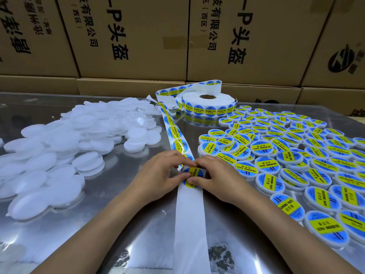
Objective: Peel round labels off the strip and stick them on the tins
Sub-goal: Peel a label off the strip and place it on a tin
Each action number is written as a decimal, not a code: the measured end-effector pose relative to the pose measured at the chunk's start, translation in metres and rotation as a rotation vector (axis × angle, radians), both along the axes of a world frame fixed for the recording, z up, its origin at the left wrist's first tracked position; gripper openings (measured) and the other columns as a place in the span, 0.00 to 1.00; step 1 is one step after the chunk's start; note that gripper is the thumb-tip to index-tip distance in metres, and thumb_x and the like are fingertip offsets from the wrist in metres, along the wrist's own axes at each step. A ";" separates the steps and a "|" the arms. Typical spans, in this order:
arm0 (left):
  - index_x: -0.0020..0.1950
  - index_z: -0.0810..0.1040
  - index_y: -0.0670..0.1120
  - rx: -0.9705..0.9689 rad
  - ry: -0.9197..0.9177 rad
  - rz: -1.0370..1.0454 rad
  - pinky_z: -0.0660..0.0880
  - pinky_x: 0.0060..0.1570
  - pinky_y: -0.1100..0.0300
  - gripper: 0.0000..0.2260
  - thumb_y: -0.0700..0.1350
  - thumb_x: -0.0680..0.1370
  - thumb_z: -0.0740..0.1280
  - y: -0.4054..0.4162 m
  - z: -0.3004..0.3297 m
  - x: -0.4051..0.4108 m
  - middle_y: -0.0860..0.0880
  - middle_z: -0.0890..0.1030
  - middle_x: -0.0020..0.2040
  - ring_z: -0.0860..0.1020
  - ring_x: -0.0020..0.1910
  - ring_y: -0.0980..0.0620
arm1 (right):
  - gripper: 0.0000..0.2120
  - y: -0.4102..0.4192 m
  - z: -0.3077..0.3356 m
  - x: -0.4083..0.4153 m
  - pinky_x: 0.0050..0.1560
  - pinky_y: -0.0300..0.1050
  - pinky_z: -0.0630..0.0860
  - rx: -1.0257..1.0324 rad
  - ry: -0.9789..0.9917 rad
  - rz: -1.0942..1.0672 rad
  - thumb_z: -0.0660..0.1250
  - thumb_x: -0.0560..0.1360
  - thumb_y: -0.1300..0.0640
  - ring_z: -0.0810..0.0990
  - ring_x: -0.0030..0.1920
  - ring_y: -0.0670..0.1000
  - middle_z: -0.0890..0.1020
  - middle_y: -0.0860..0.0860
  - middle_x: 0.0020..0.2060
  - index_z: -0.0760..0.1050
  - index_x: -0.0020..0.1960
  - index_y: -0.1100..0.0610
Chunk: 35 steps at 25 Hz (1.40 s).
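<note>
A label strip (174, 133) runs from a roll (209, 102) at the back toward me, carrying round blue and yellow labels. Its bare white backing (188, 224) trails to the near edge. My left hand (158, 175) and my right hand (215, 177) meet at the middle of the strip. Their fingertips pinch the round label (194, 173) there, which partly shows between them. I cannot tell whether a tin lies under it. A heap of plain white tins (65, 143) fills the left side. Several labelled tins (292, 155) cover the right side.
The work surface is a shiny reflective sheet (126, 224). Brown cardboard boxes (138, 36) with black printing form a wall behind the table. The loose strip loops up above the roll at the back.
</note>
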State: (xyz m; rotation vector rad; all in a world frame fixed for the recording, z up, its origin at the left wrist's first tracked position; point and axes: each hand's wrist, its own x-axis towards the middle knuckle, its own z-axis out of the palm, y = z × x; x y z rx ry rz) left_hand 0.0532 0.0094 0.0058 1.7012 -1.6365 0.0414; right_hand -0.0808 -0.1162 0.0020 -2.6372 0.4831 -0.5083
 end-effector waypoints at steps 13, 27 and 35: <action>0.46 0.82 0.47 0.024 0.085 0.047 0.75 0.45 0.58 0.03 0.41 0.74 0.71 -0.001 -0.002 0.005 0.56 0.82 0.40 0.78 0.39 0.59 | 0.04 0.006 0.008 -0.006 0.48 0.48 0.75 0.001 -0.132 -0.074 0.69 0.73 0.50 0.79 0.49 0.48 0.83 0.41 0.44 0.77 0.48 0.47; 0.56 0.81 0.50 0.289 0.065 -0.082 0.71 0.56 0.53 0.29 0.66 0.76 0.48 -0.001 0.001 0.004 0.57 0.81 0.53 0.77 0.54 0.59 | 0.14 0.009 0.011 -0.004 0.55 0.48 0.70 0.090 -0.173 -0.037 0.62 0.73 0.42 0.75 0.51 0.48 0.81 0.46 0.44 0.76 0.38 0.52; 0.54 0.82 0.52 0.314 0.197 0.002 0.69 0.62 0.54 0.26 0.64 0.76 0.49 0.000 -0.002 0.006 0.57 0.82 0.53 0.76 0.54 0.61 | 0.23 0.013 0.025 -0.002 0.52 0.46 0.72 0.712 -0.466 -0.096 0.58 0.70 0.37 0.78 0.44 0.49 0.82 0.56 0.37 0.83 0.35 0.53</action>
